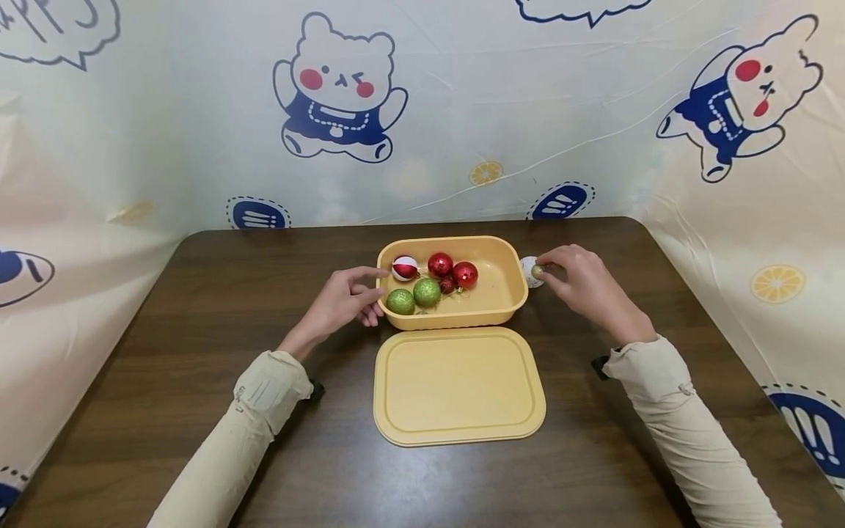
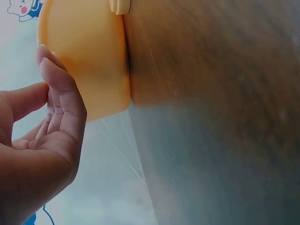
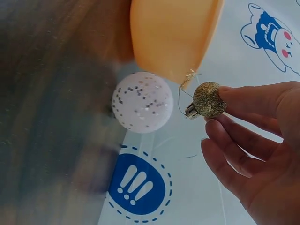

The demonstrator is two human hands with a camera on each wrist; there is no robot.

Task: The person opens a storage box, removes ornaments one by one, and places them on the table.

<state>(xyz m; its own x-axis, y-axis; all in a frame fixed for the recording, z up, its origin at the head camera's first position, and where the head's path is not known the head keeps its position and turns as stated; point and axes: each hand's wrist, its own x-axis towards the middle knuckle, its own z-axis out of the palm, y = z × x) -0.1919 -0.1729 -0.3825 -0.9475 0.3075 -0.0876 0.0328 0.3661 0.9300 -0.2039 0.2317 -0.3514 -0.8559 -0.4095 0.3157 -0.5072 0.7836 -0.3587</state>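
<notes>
In the right wrist view, my right hand (image 3: 262, 136) pinches a small gold glitter bauble (image 3: 210, 99) by thumb and fingertips, its metal cap and thread loop hanging free. Beside it on the table is a white bauble with silver specks (image 3: 142, 102), next to the right end of the yellow box (image 1: 505, 282). My left hand (image 1: 339, 299) is at the box's left end, fingers loosely bent at the rim and holding nothing. Inside the box lie green glitter baubles (image 1: 427, 292), red baubles (image 1: 465, 275) and a red-and-white bauble (image 1: 405, 268).
The yellow lid (image 1: 460, 386) lies flat on the dark wooden table (image 1: 317, 455), just in front of the box. A cloth printed with cartoon bears (image 1: 339, 88) hangs behind the table and along its sides.
</notes>
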